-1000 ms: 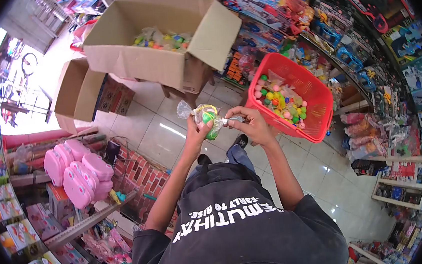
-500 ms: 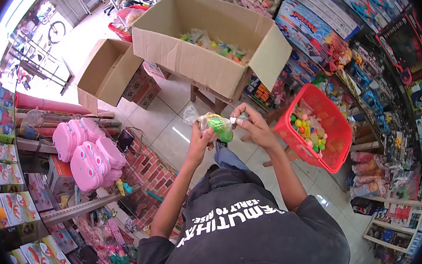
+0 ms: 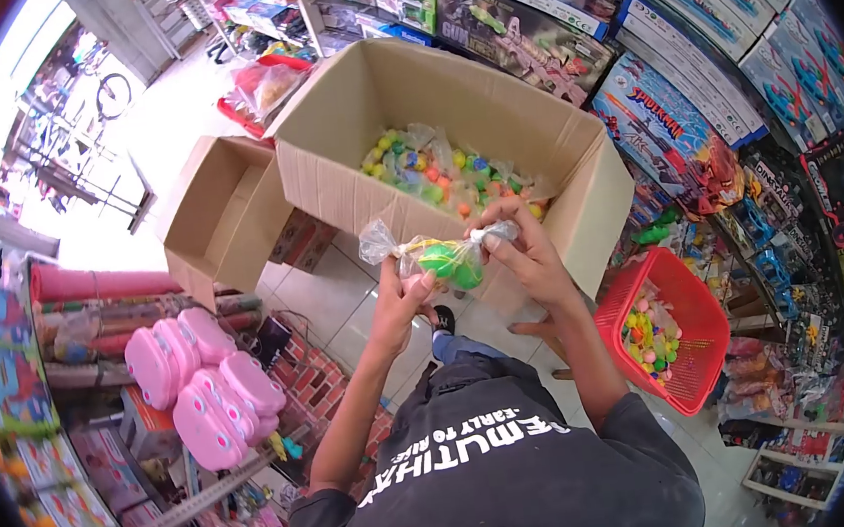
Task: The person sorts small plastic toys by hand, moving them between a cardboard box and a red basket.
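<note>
A clear plastic bag [image 3: 450,263] with bright green round toys and yellow strands inside is held up between my hands, in front of the large box. My left hand [image 3: 400,306] grips its left end, thumb against the green part, with loose plastic sticking out above the fingers. My right hand [image 3: 526,259] pinches the gathered right end, where a white band or knot shows. Behind the bag, a large open cardboard box [image 3: 333,166] holds small colourful balls and toys [image 3: 445,176] in clear plastic.
At the right stands a red plastic basket [image 3: 694,385] with small colourful balls. A smaller open carton [image 3: 207,217] is left of the large box. Pink cases [image 3: 214,412] sit on the left shelf. Boxed toys [image 3: 656,128] line the right wall; a wooden leg [image 3: 538,332] stands below the box.
My view has tilted up and come nearer the large box, showing more of its contents. My hands still hold the bag, now spread more level between them.
</note>
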### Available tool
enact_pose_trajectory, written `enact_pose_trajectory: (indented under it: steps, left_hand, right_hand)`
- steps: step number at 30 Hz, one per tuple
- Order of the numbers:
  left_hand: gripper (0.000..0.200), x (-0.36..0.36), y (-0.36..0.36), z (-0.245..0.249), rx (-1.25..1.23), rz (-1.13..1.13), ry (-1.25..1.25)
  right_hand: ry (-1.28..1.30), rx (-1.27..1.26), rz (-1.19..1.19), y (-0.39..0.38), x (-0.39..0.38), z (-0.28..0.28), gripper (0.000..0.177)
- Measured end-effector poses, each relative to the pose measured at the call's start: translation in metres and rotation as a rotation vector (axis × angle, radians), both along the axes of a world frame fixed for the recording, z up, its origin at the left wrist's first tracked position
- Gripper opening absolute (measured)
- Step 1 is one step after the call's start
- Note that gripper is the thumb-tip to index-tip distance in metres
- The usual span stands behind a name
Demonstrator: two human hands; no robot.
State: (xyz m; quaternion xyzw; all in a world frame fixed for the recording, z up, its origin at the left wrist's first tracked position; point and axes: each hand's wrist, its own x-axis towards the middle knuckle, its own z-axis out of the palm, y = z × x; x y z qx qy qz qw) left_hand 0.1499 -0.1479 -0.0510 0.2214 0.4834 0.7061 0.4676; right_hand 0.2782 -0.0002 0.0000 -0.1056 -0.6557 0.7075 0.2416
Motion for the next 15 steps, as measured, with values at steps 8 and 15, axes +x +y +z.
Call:
enact_pose_trajectory:
  steps: [8, 15]
  left_hand:
    - [0.070, -0.076, 0.056, 0.021, -0.073, -0.081, 0.157]
    - [0.069, -0.137, 0.091, 0.030, -0.178, -0.181, 0.221]
  right_hand:
    - [-0.128, 0.126, 0.045, 0.058, -0.054, 0.010, 0.016]
    - [-0.130, 0.174, 0.026, 0.076, -0.094, 0.016, 0.027]
